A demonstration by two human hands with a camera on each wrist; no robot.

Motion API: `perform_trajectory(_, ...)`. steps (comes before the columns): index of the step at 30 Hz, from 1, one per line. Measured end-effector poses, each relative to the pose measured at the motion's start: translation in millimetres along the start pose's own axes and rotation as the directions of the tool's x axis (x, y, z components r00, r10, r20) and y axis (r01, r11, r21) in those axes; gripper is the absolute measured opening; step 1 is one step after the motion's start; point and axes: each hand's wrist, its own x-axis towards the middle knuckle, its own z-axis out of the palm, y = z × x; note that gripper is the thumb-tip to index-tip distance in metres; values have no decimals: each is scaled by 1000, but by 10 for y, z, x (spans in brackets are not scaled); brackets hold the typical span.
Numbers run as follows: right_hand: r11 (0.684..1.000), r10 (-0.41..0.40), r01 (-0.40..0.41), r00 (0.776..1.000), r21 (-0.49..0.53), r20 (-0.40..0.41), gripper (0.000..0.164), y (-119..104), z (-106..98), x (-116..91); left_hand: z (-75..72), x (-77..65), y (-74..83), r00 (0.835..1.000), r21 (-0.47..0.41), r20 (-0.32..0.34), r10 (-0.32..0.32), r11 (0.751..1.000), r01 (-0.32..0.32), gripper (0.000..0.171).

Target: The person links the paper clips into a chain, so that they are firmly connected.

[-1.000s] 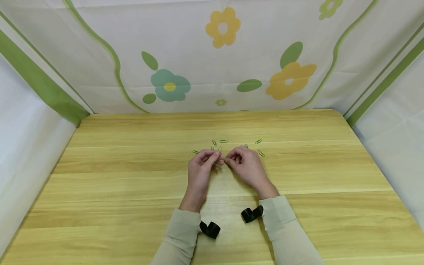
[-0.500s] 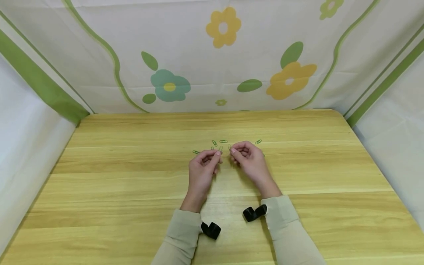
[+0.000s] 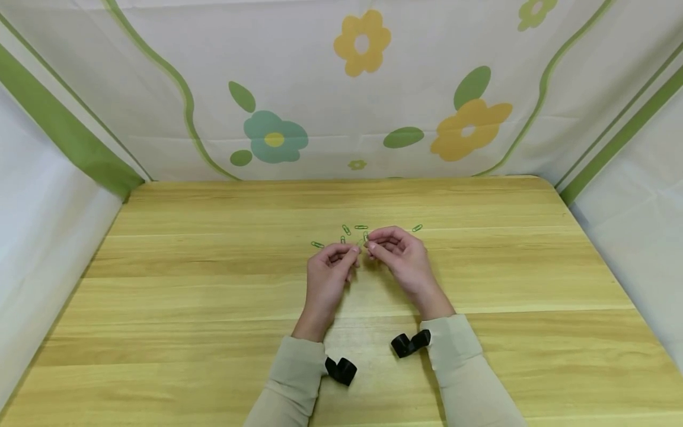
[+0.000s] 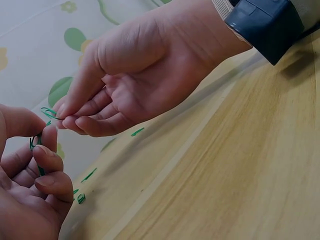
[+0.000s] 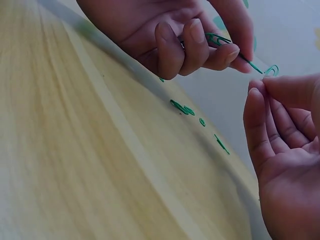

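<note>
My left hand (image 3: pixel 329 276) pinches a green paper clip (image 5: pixel 250 64) between thumb and forefinger. Another green clip (image 5: pixel 218 38) shows beside its curled fingers in the right wrist view; whether the two are linked I cannot tell. Close by on the right, my right hand (image 3: pixel 404 261) pinches a paper clip (image 5: pixel 272 70) by one end, its loop pointing up. The tips of both held clips meet or nearly meet between the hands. Whether one wire passes through the other is too small to make out.
Several loose green paper clips, such as one near the middle (image 3: pixel 361 227) and one at the right (image 3: pixel 417 228), lie on the wooden table (image 3: pixel 187 296) beyond my hands. A flowered cloth (image 3: pixel 331 107) hangs behind the table. Black cameras (image 3: pixel 341 372) sit on both wrists.
My right hand has shifted up, bringing an upright clip into sight, then moved slightly left toward the left hand's clip. My left hand has barely moved.
</note>
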Motion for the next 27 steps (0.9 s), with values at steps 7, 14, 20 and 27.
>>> perform_trajectory(7,1000,-16,16,1000,-18,15,24,5,6,-1,7,1,-5,1000,10,0,-2,1000,2,13)
perform_trajectory(14,998,-25,26,1000,-49,12,23,10,5,4,11,3,-6,1000,24,5,-1,1000,1,13)
perform_trajectory(20,997,-33,34,999,-67,5,23,9,6,3,4,-7,9,1000,32,16,-13,999,12,12)
perform_trajectory(27,995,-40,39,999,-94,-9,21,24,1,2,6,-1,-2,1000,19,12,-24,1000,24,14)
